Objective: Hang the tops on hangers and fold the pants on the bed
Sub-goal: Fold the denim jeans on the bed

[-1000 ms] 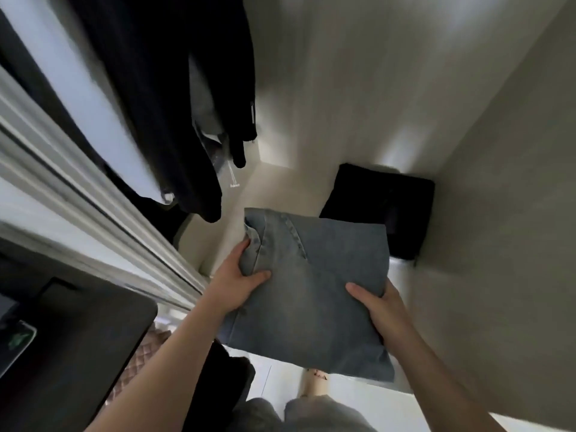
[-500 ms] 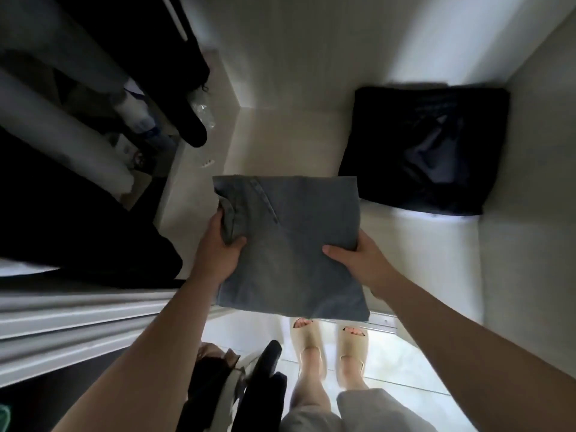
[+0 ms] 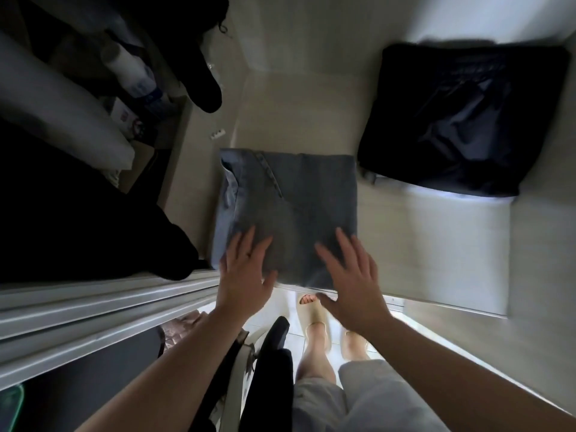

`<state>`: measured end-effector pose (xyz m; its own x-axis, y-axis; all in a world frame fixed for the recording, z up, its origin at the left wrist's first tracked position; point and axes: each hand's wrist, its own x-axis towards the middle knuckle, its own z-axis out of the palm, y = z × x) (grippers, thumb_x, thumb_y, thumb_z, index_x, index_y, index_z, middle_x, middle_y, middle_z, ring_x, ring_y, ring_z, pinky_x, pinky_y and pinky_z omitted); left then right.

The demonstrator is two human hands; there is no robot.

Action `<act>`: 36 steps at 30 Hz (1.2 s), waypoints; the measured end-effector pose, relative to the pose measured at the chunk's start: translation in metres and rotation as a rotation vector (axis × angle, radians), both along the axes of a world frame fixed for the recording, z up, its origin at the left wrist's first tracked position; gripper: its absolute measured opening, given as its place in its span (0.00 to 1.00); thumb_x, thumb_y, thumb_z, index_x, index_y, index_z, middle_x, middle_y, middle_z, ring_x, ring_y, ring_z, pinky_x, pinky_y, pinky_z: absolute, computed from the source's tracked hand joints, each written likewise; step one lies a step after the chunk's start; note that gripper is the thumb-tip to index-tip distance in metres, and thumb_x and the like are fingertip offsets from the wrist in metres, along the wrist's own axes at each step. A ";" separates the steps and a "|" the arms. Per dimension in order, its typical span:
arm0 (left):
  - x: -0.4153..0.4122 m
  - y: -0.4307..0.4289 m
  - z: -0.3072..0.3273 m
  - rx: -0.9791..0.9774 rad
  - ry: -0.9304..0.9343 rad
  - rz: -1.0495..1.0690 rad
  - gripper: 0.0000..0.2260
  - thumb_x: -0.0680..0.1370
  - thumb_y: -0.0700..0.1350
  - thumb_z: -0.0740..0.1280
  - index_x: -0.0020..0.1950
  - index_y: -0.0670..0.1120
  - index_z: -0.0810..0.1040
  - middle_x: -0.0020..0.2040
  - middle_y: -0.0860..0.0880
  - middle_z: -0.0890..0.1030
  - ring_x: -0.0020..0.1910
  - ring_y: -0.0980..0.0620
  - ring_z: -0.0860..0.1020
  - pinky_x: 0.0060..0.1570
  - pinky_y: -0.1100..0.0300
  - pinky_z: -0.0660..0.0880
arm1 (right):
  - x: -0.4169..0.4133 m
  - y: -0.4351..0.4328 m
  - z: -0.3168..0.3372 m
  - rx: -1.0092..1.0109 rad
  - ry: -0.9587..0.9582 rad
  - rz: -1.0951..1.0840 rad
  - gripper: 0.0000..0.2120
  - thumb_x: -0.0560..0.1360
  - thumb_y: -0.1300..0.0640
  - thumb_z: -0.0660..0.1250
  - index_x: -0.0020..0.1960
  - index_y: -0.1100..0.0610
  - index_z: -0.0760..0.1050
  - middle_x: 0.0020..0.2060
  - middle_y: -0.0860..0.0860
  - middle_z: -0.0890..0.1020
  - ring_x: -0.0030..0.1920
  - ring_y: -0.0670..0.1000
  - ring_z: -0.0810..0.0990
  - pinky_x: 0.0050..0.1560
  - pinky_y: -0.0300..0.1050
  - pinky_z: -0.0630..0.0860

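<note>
Jeans: one folded pair (image 3: 290, 213), centre of frame, flat on the wardrobe shelf (image 3: 436, 244).
Black garment: one, folded (image 3: 461, 120), upper right, just beside the jeans.
Left hand (image 3: 246, 275): fingers straight and spread over the jeans' near left corner.
Right hand (image 3: 352, 282): fingers straight and spread over the near right corner.
Bottle (image 3: 137, 73): upper left; label too blurred to read.
Slippers (image 3: 314, 319): two, lower centre.

Bare pale shelf floor (image 3: 430, 244) is lying open right of the folded blue-grey denim jeans (image 3: 290, 213). A folded black garment (image 3: 461, 120) is filling the far right corner, and dark hanging clothes (image 3: 199, 73), perhaps coats, are crowding the left.
</note>
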<state>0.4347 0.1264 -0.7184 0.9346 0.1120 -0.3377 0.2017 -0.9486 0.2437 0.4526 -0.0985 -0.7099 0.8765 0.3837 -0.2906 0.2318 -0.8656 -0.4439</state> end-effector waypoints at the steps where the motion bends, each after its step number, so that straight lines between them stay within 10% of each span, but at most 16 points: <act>1: -0.010 0.000 -0.004 0.021 0.032 -0.017 0.32 0.76 0.55 0.70 0.78 0.55 0.64 0.82 0.49 0.55 0.80 0.44 0.51 0.73 0.39 0.59 | -0.006 0.001 -0.003 -0.041 0.035 0.069 0.40 0.68 0.45 0.78 0.76 0.47 0.66 0.80 0.57 0.55 0.79 0.65 0.55 0.73 0.67 0.63; 9: -0.020 -0.002 -0.021 0.045 0.015 0.016 0.28 0.77 0.45 0.72 0.75 0.54 0.70 0.78 0.47 0.65 0.77 0.40 0.61 0.69 0.30 0.63 | 0.009 0.008 -0.018 -0.087 0.022 0.075 0.31 0.69 0.53 0.78 0.70 0.45 0.75 0.74 0.57 0.70 0.71 0.66 0.70 0.67 0.63 0.73; 22: 0.121 0.006 -0.029 0.014 -0.101 0.021 0.26 0.79 0.42 0.66 0.76 0.55 0.68 0.80 0.49 0.60 0.79 0.45 0.56 0.70 0.31 0.59 | 0.140 0.020 -0.040 -0.089 -0.048 0.059 0.31 0.79 0.52 0.63 0.79 0.38 0.55 0.81 0.51 0.49 0.79 0.59 0.51 0.77 0.53 0.55; 36: 0.206 0.003 -0.033 0.000 -0.088 -0.001 0.27 0.80 0.45 0.65 0.77 0.59 0.63 0.81 0.53 0.55 0.80 0.51 0.50 0.74 0.32 0.53 | 0.215 0.021 -0.042 -0.110 0.025 -0.063 0.33 0.80 0.52 0.63 0.79 0.35 0.50 0.81 0.45 0.43 0.80 0.55 0.45 0.64 0.58 0.75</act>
<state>0.6407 0.1297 -0.7513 0.9608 0.1111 -0.2542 0.1787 -0.9487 0.2607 0.6675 -0.0773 -0.7521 0.8896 0.2931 -0.3502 0.1656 -0.9217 -0.3508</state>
